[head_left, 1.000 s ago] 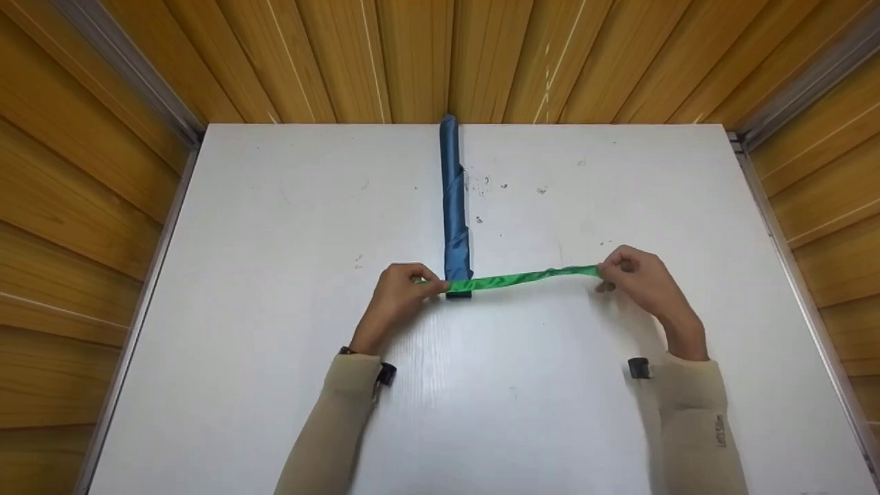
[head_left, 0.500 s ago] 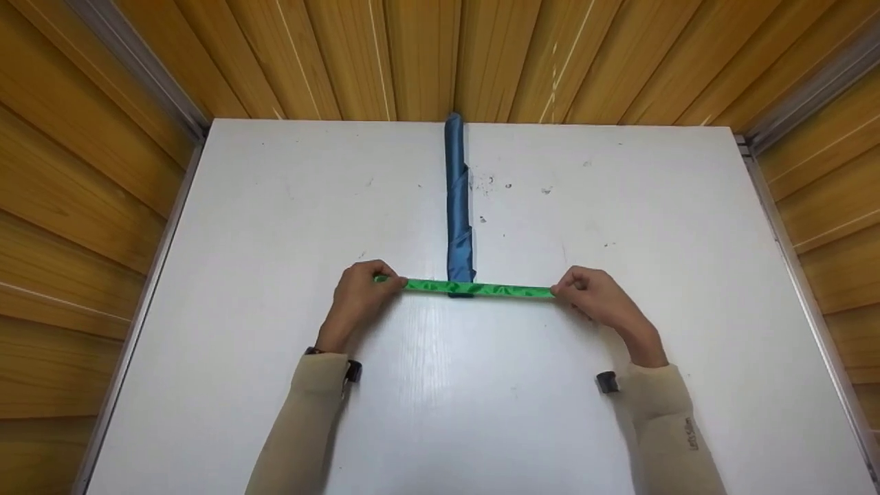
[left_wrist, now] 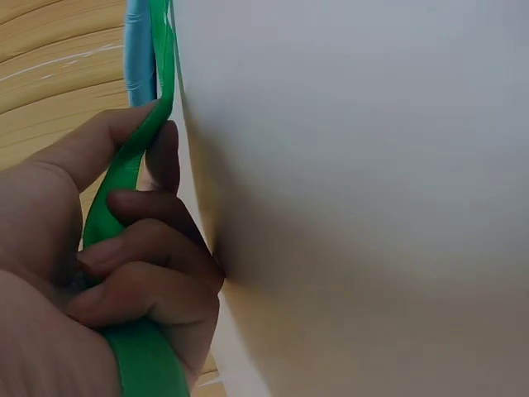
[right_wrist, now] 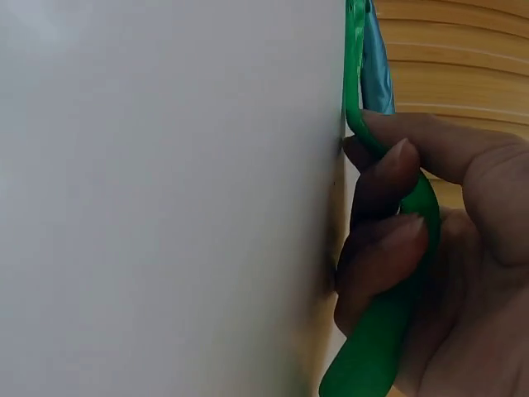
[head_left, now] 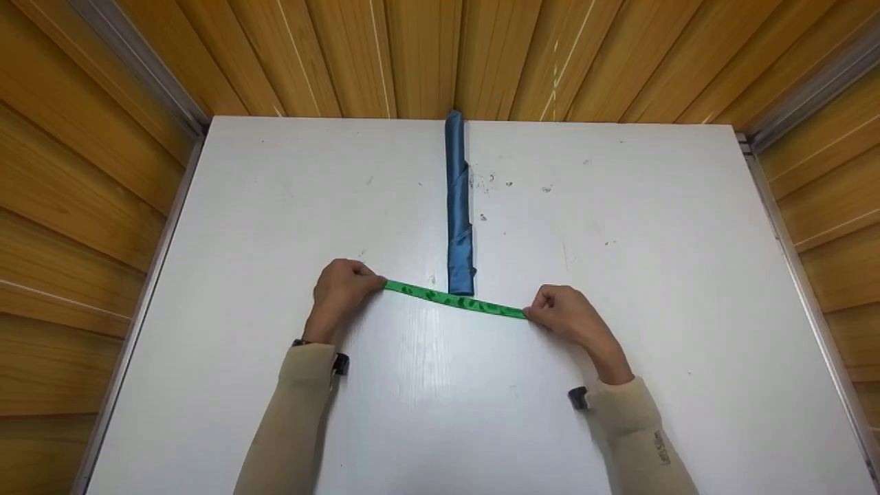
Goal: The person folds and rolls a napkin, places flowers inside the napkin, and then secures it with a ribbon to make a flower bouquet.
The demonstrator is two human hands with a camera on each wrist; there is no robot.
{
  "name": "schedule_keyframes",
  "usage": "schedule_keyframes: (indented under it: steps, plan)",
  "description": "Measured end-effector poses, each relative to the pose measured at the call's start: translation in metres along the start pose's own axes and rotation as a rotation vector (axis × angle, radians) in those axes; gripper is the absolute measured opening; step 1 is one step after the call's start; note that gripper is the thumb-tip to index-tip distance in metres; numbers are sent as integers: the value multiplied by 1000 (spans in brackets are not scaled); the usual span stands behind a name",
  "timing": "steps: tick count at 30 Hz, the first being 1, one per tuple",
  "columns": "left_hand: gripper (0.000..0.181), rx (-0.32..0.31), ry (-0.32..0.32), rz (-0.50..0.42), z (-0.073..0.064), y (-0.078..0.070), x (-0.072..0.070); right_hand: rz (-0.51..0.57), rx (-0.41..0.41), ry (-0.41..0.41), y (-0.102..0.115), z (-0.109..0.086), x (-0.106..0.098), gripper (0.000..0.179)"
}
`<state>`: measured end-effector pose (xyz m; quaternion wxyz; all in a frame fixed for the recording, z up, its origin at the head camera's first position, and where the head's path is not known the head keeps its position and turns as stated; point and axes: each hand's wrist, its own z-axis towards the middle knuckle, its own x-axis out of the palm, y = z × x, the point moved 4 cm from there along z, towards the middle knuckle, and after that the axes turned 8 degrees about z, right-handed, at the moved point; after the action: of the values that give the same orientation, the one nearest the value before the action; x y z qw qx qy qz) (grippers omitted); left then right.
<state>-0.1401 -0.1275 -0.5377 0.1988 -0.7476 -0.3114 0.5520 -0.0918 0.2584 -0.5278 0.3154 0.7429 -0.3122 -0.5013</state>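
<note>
A green ribbon (head_left: 454, 300) is stretched between my two hands, sloping down to the right in the head view. My left hand (head_left: 342, 294) pinches it between thumb and index finger; its tail runs through the curled fingers (left_wrist: 153, 289) in the left wrist view. My right hand (head_left: 565, 315) pinches the other side, and a loose end trails past the palm in the right wrist view. Just beyond the ribbon's middle lies a long blue satin-like roll (head_left: 459, 213), wrapped in a spiral. Its near end almost meets the ribbon; whether they touch I cannot tell.
The white table (head_left: 275, 206) bears small dark scuffs right of the blue roll. Wood-panelled walls (head_left: 385, 62) stand behind and at both sides. The roll's far end reaches the table's back edge.
The ribbon has shifted left and toward me, off the roll's near end, and now slopes down rightward. Both hands moved left, the right one also nearer. The blue roll stayed on the table.
</note>
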Motion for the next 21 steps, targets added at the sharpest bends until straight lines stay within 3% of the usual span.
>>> schedule_keyframes:
  steps: [8, 21]
  plan:
    - [19, -12, -6, 45, 10, 2, -9, -53, 54, -49, 7, -7, 14, 20]
    - [26, -7, -14, 69, 28, -4, -14, -66, 100, -133, 6, -12, 19, 22]
